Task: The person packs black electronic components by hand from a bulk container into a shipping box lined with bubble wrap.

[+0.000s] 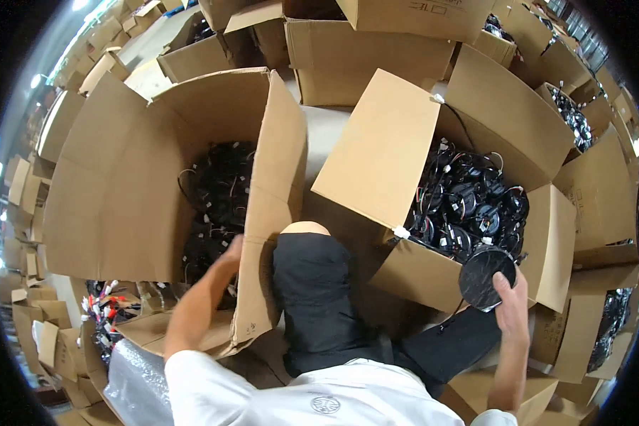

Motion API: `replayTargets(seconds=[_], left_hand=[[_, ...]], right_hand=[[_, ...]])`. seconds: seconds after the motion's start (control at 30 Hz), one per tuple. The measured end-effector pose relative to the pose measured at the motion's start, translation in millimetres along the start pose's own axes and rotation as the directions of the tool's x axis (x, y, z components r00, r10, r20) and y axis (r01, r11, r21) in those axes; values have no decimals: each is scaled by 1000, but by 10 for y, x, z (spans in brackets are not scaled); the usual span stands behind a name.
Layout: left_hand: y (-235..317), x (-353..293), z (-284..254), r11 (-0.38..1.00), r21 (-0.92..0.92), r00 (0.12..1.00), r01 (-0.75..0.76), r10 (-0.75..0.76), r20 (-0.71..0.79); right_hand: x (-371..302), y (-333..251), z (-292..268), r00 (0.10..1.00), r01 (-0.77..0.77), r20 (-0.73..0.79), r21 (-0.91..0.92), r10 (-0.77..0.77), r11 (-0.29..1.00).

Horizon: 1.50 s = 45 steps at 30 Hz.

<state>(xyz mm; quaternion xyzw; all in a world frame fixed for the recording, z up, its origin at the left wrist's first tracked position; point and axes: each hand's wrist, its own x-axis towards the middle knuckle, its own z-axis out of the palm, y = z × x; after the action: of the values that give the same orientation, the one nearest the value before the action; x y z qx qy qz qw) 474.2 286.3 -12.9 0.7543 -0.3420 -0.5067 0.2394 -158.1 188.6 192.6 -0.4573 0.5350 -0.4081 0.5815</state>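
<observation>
My right hand (pixel 510 302) grips a flat, round black part (pixel 484 278) by its edge, thumb on its face. It is held over the near edge of the right-hand cardboard box (pixel 422 270), where many black round parts with thin wires and white connectors (pixel 468 202) are heaped. My left arm reaches into the left-hand cardboard box (pixel 113 192). There my left hand (pixel 233 253) is low beside the right wall, close to a pile of dark wired parts (pixel 220 192). Its fingers are mostly hidden, so whether it holds anything does not show.
Between the two boxes is my knee (pixel 309 263). Clear plastic wrap (pixel 135 383) lies at lower left, near a bundle of colored wires (pixel 110 312). More open boxes stand beyond, one of them with black parts (pixel 575 121) at right.
</observation>
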Motion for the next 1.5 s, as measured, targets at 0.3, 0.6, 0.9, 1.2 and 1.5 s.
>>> replayTargets(seconds=[0.3, 0.6, 0.9, 1.2, 1.5], left_hand=[[2213, -1613, -460, 537, -649, 821, -538, 508, -260], [3607, -2228, 719, 487, 503, 596, -714, 800, 71], [4093, -2021, 2058, 388, -517, 420, -763, 905, 60], [4160, -1583, 2978, 618, -540, 704, -571, 707, 65], [5001, -1566, 3447, 595, -295, 578, -748, 802, 152]], right_hand=[[336, -520, 477, 931, 272, 255, -3, -262, 962], [358, -1610, 694, 376, 887, -144, -229, -915, 401], [213, -1025, 577, 735, 652, 128, 136, -666, 746], [359, -751, -96, 690, 717, 196, -58, -696, 695], [691, -798, -866, 747, 88, 570, 425, -342, 901]])
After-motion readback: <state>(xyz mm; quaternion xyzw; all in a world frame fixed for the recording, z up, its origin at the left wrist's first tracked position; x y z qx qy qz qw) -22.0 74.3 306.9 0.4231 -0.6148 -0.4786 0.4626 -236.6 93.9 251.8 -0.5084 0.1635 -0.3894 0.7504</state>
